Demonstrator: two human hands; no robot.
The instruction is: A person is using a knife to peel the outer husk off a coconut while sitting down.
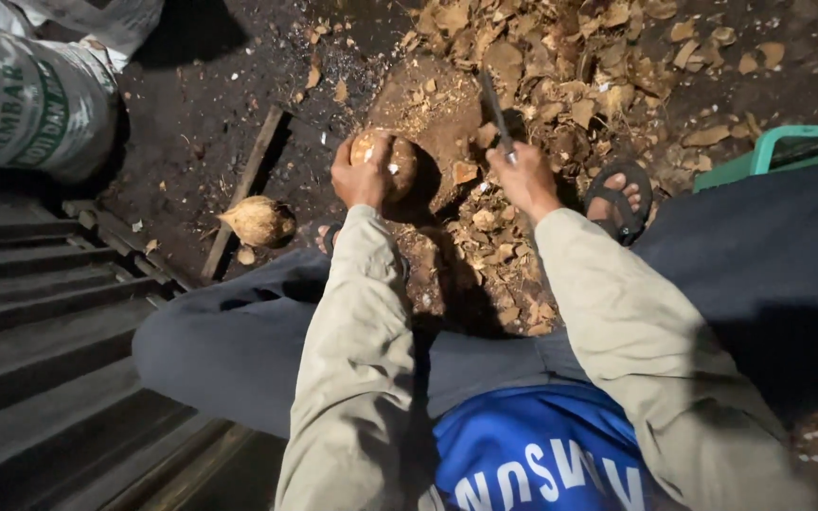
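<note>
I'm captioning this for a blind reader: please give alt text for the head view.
Seen from above, a seated person's left hand steadies a brown coconut on a wooden block while the right hand grips a blade. Husk chips litter the dark ground; another coconut lies to the left.

Both arms reach forward; left hand cupped downward, right hand clenched in a fist

Left hand on coconut, right hand gripping blade

Beige long sleeves, blue printed shirt, dark grey trousers, black sandals.
</note>
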